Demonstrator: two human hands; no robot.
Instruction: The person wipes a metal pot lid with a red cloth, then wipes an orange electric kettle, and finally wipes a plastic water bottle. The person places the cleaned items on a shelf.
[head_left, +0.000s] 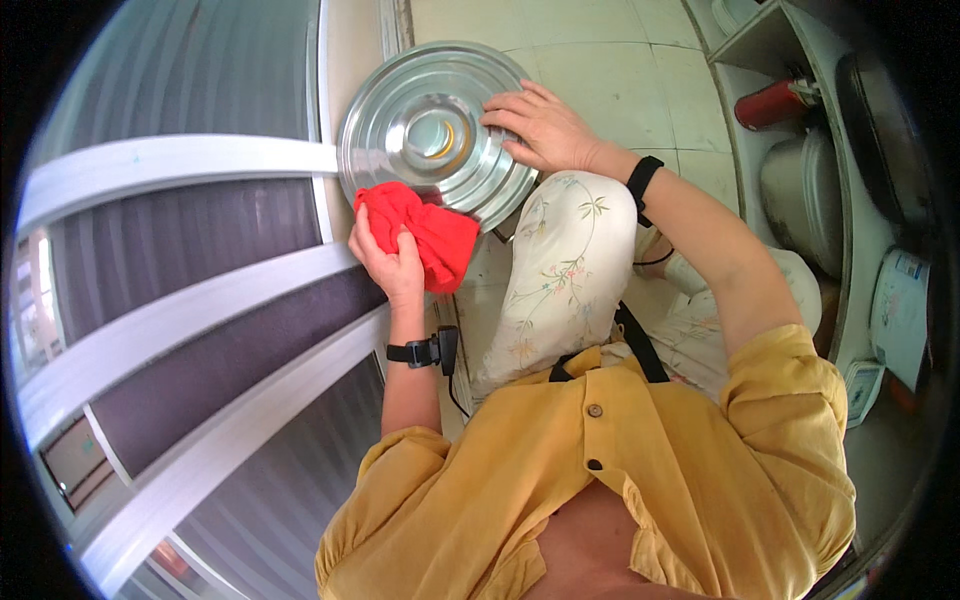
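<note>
A large round stainless-steel vessel or lid (367, 124) with concentric stepped rings lies before me, close to the white frame. My left hand (386, 259) holds a bunched red cloth (442, 244) against its near edge, and the cloth covers that part of the rim. On the right side of the steel, my right hand (544, 124) rests with its fingers spread over the outer rings. Yellow from my shirt reflects in the round centre. What stands beneath the steel piece is mostly hidden; a bit of dark metal shows near my knee.
White-framed glass panels (187, 157) run along the left. Pale floor tiles (615, 90) lie beyond my bent knee (574, 247). On the right, open shelving (795, 34) holds a fire extinguisher (776, 103), a large metal pot (806, 199) and a dark pan (877, 142).
</note>
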